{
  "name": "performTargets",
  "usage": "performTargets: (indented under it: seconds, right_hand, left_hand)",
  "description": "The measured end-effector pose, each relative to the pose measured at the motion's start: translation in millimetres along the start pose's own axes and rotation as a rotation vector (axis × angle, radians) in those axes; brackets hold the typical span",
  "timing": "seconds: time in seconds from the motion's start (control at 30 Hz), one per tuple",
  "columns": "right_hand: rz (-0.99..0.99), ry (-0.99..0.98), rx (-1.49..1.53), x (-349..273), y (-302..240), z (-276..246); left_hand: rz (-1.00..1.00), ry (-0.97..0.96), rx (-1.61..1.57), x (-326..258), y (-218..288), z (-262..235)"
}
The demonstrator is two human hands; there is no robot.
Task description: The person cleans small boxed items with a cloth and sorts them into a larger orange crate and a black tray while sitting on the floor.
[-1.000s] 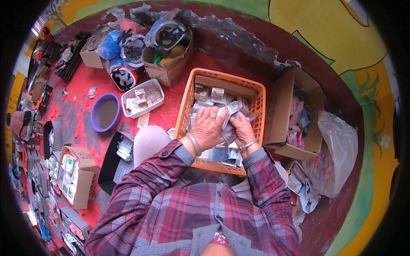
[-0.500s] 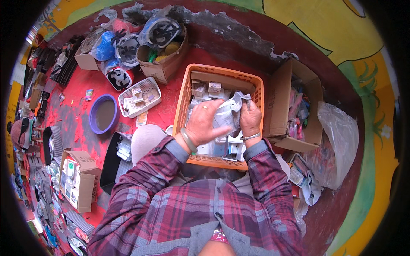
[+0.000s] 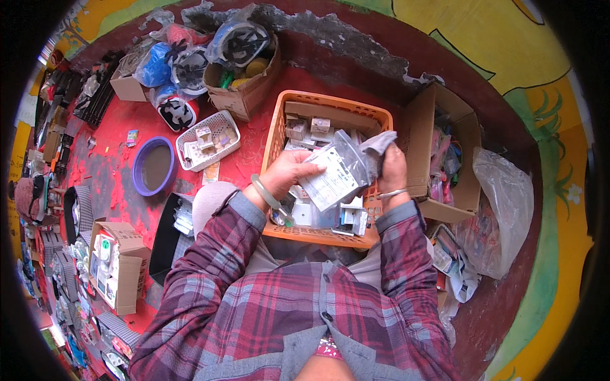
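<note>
My left hand (image 3: 286, 173) pinches the edge of a clear plastic packet (image 3: 337, 174) with a white printed sheet inside. In my right hand (image 3: 394, 168) is a bunched grey cloth (image 3: 379, 147), pressed against the packet's right side. Both hands are above an orange plastic basket (image 3: 274, 136). Inside the basket lie small white boxes (image 3: 320, 125), white switch-like pieces (image 3: 302, 213) and other packets, partly hidden by my hands and the packet.
An open cardboard box (image 3: 416, 149) with colourful packaged items stands right of the basket, beside a clear plastic bag (image 3: 505, 203). To the left are a white basket (image 3: 210, 166), a purple basin (image 3: 136, 168), a black bin (image 3: 164, 238) and another carton (image 3: 130, 279).
My left hand has gone from spread over the packet to pinching its left edge. The packet now lies flatter, its printed sheet showing. My right hand with the cloth has shifted right.
</note>
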State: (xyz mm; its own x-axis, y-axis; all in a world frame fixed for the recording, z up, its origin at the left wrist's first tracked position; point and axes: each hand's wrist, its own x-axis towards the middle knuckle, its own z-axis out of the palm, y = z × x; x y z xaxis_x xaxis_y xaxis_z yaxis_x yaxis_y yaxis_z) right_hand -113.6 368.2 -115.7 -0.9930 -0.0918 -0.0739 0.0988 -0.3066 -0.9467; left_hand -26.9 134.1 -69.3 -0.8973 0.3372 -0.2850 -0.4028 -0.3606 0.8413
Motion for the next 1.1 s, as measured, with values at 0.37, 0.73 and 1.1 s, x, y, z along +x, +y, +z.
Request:
performTargets:
  seconds: [0.37,0.73,1.1]
  right_hand:
    - [0.313,-0.71,-0.178,-23.9,-2.0,25.6]
    - [-0.465,-0.207,-0.853,-42.7,-9.5,57.0]
    - [-0.433,-0.096,-0.74,-19.1,-1.3,30.2]
  left_hand:
    - [0.002,-0.052,0.49,3.5,-12.9,-4.6]
    - [-0.001,-0.124,0.325,5.1,-20.5,-3.2]
    - [0.02,-0.069,0.29,0.1,-14.0,-4.8]
